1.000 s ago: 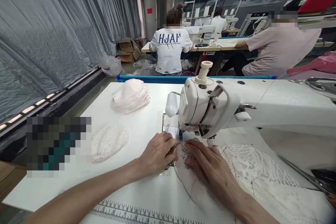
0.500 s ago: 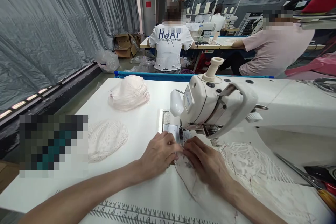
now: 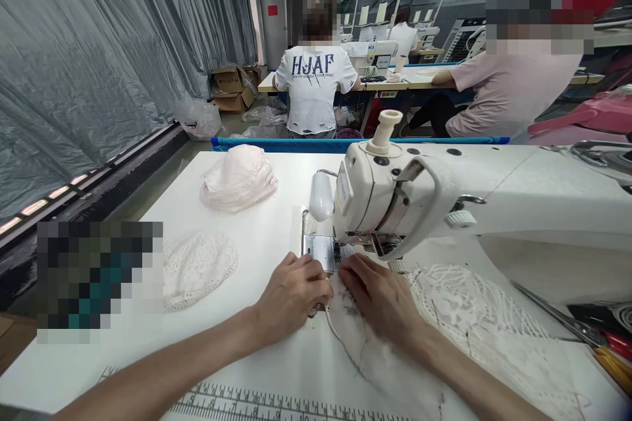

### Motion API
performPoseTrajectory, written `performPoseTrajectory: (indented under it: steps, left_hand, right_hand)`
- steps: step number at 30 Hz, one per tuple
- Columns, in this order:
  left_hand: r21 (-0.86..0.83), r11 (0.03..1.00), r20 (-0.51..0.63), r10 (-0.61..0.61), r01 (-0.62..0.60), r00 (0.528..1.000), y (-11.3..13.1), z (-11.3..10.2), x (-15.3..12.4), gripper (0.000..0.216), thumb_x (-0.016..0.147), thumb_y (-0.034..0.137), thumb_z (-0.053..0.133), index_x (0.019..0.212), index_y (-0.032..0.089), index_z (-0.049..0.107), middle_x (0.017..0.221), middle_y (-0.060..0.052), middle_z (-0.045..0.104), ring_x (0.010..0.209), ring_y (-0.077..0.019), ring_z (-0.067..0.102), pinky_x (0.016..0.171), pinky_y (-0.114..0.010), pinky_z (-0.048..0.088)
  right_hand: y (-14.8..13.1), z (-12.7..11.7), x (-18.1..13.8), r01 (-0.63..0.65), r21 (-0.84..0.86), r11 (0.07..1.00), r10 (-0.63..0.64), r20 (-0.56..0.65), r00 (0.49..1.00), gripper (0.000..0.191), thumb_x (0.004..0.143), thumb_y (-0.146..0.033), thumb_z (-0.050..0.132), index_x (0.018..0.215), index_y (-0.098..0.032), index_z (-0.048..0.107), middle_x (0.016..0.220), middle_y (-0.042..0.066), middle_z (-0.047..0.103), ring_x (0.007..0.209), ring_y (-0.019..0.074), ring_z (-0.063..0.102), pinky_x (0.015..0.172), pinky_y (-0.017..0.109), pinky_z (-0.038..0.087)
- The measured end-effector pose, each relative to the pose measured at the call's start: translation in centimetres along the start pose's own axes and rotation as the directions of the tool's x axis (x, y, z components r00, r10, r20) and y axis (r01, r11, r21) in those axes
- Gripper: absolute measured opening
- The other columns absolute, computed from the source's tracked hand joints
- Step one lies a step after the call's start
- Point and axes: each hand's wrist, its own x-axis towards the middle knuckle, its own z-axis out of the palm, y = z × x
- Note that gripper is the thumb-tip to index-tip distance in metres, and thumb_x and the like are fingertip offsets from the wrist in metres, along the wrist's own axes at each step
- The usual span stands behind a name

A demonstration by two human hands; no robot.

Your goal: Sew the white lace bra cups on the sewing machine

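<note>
My left hand (image 3: 291, 293) and my right hand (image 3: 380, 299) lie side by side on a thin pale lace piece (image 3: 353, 335), right in front of the needle plate (image 3: 323, 251) of a white sewing machine (image 3: 444, 204). Both hands have their fingers bent and pressed down on the fabric edge. The fingertips nearly meet under the presser foot. More white lace (image 3: 474, 309) spreads to the right under the machine arm.
A stack of pink cups (image 3: 239, 177) and a white lace pile (image 3: 197, 266) lie on the white table (image 3: 237, 342) to the left. A printed ruler (image 3: 257, 404) runs along the near edge. Scissors (image 3: 587, 335) lie at the right. Other people sit sewing at tables behind.
Both hands have drawn slightly back toward me with the lace, away from the needle plate. The camera view shifted a little.
</note>
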Motion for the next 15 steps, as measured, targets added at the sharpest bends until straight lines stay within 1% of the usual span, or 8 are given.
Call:
performPoseTrajectory:
  steps: [3,6,9,11,13,15]
  left_hand:
    - [0.038,0.999,0.006,0.025,-0.026,1.0,-0.04,0.08,-0.15,0.024,0.086,0.006,0.048,0.077,0.019,0.065,0.077,0.0,0.058,0.073,-0.0117,0.048,0.065,-0.028,0.029]
    - [0.097,0.993,0.004,0.062,-0.062,0.998,0.02,0.09,-0.32,0.027,0.086,0.003,0.046,0.08,0.02,0.065,0.083,-0.002,0.057,0.078,-0.0125,0.048,0.068,-0.029,0.029]
    - [0.178,0.978,0.007,0.109,-0.108,0.994,0.27,-0.19,-0.46,0.027,0.087,0.002,0.043,0.083,0.02,0.063,0.095,-0.003,0.058,0.089,-0.0148,0.048,0.074,-0.033,0.029]
    - [0.239,0.958,0.032,0.153,-0.157,0.988,0.51,-0.45,-0.55,0.024,0.088,0.003,0.042,0.086,0.019,0.06,0.102,-0.003,0.06,0.097,-0.0164,0.048,0.079,-0.036,0.028]
    - [0.283,0.937,0.064,0.195,-0.205,0.979,0.72,-0.64,-0.64,0.022,0.089,0.002,0.042,0.089,0.018,0.058,0.102,-0.003,0.061,0.103,-0.0165,0.048,0.084,-0.037,0.027]
    - [0.31,0.921,0.079,0.222,-0.236,0.972,0.86,-0.72,-0.7,0.023,0.088,0.0,0.041,0.091,0.017,0.056,0.095,-0.002,0.063,0.104,-0.0155,0.049,0.086,-0.037,0.027]
  right_hand:
    - [0.02,0.09,0.09,-0.002,-0.037,0.999,0.001,-0.009,1.0,0.025,0.094,-0.026,0.035,0.079,-0.02,0.054,0.074,0.0,0.063,0.05,0.0122,0.055,0.042,0.022,0.023]
    - [-0.04,0.08,0.13,0.012,-0.072,0.997,-0.013,-0.016,1.0,0.026,0.094,-0.026,0.034,0.078,-0.02,0.054,0.073,0.0,0.063,0.05,0.0119,0.055,0.042,0.022,0.021]
    - [-0.17,0.14,0.18,0.028,-0.113,0.993,-0.03,-0.018,0.999,0.027,0.095,-0.025,0.034,0.077,-0.02,0.053,0.071,0.0,0.063,0.049,0.0117,0.054,0.042,0.022,0.021]
    - [-0.24,0.33,0.26,0.042,-0.144,0.989,-0.046,-0.019,0.999,0.027,0.095,-0.026,0.035,0.077,-0.019,0.053,0.07,0.0,0.063,0.048,0.0114,0.054,0.042,0.022,0.02]
    - [-0.25,0.59,0.36,0.064,-0.203,0.977,-0.072,-0.032,0.997,0.027,0.096,-0.028,0.036,0.078,-0.018,0.054,0.068,0.0,0.062,0.046,0.0112,0.054,0.041,0.023,0.019]
    - [-0.17,0.7,0.39,0.078,-0.305,0.949,-0.1,-0.058,0.993,0.027,0.095,-0.028,0.037,0.08,-0.017,0.056,0.069,0.002,0.063,0.042,0.0109,0.052,0.04,0.024,0.016]
